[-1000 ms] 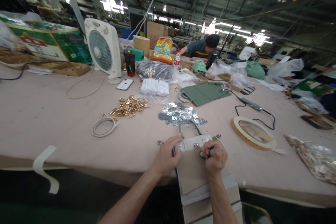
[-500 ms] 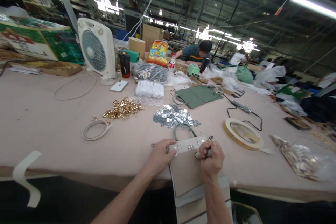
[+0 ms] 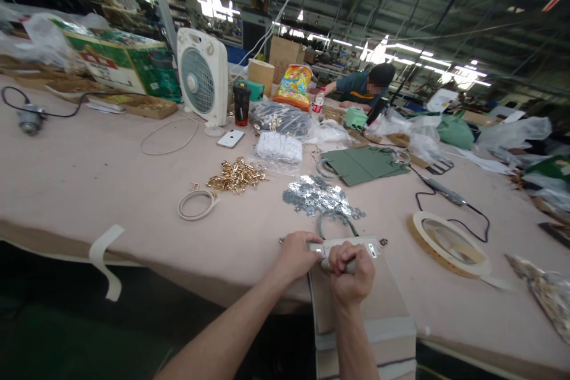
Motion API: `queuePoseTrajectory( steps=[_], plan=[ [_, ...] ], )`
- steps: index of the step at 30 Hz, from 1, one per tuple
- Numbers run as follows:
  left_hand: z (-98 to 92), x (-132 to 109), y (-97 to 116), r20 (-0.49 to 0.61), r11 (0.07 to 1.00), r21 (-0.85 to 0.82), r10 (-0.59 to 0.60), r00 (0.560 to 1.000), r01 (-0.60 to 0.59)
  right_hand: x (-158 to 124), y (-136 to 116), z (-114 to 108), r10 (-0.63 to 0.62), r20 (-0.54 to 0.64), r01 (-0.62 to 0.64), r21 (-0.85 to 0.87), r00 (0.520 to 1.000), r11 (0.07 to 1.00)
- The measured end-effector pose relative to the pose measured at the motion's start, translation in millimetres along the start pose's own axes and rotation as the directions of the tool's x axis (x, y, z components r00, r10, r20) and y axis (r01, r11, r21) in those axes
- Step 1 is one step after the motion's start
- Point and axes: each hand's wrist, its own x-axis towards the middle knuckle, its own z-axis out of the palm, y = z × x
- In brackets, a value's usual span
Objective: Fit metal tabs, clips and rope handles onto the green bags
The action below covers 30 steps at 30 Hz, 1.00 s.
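Observation:
A beige bag panel (image 3: 383, 291) lies at the table's front edge and hangs over it. A green loop handle (image 3: 352, 228) rises from its far edge, and small metal plates (image 3: 373, 250) sit along its top strip. My left hand (image 3: 297, 256) grips the panel's upper left corner, thumb on top. Closed in a fist, my right hand (image 3: 351, 270) holds a thick, pale, round-ended tool (image 3: 325, 265) against the top strip, close to my left thumb. The right fist hides the strip's middle and most of the tool.
Beyond the panel lie silver metal plates in a pile (image 3: 316, 195), gold fasteners (image 3: 238, 176) and green panels (image 3: 365, 164). Tape rolls (image 3: 449, 246) (image 3: 196, 206), a corded pen-shaped tool (image 3: 445, 191), a phone (image 3: 230, 138) and a fan (image 3: 202, 77) stand around. A co-worker (image 3: 363, 86) leans in at the back.
My right hand has moved left along the top strip with the tool, from the right part toward my left thumb. My left hand stays on the corner. The view has turned left.

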Motion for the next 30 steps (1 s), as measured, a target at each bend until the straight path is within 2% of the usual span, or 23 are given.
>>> queuePoseTrajectory(
  steps=[9, 13, 19, 23, 26, 30],
  plan=[
    [-0.5, 2, -4, 0.013, 0.999, 0.04, 0.02, 1.0, -0.021, -6, 6, 0, -0.073, -0.057, 0.072, -0.025, 0.996, 0.997],
    [-1.6, 3, -8, 0.057, 0.996, 0.037, 0.077, 0.995, -0.08, -4, 11, 3, -0.111, -0.058, 0.106, -0.078, 0.992, 0.991],
    [-1.4, 7, -14, 0.074, 0.996, 0.028, 0.08, 0.994, -0.082, -1, 14, 7, -0.111, -0.039, 0.105, -0.133, 0.993, 0.986],
    [-5.3, 5, -10, 0.105, 0.993, 0.017, 0.113, 0.988, -0.115, 5, 19, 11, -0.031, -0.032, 0.023, -0.238, 0.999, 0.971],
    [-9.0, -2, -7, 0.138, 0.978, 0.036, 0.2, 0.97, -0.207, 15, 26, 12, 0.068, -0.04, -0.078, -0.366, 0.997, 0.927],
    [-7.5, -12, -8, 0.129, 0.946, 0.065, 0.307, 0.943, -0.317, 25, 29, 13, 0.136, -0.016, -0.127, -0.475, 0.991, 0.871]
  ],
)
